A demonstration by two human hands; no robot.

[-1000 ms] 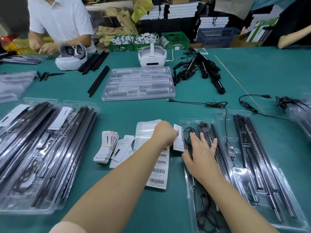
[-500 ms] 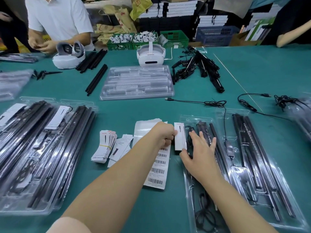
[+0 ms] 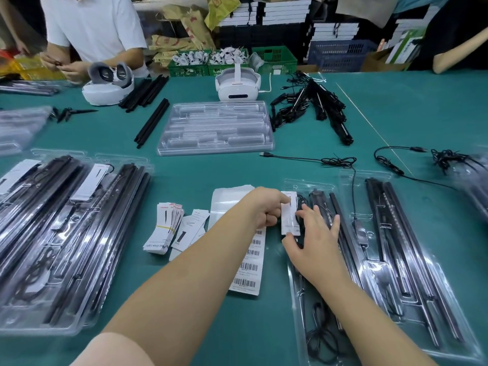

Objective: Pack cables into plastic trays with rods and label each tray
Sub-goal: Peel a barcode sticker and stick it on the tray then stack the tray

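The left hand [image 3: 266,207] keeps a pinching grip on the white label card [image 3: 290,215], now carried further right over the near tray's [image 3: 298,291] upper left corner. The right hand [image 3: 314,239], fingers spread flat, still presses the tray, thumb now under the card's lower edge.

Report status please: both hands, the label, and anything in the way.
Left hand pinches label card over tray. Right hand rests on tray, fingers spread, thumb at the card's lower edge. Coiled cable lies under the card.
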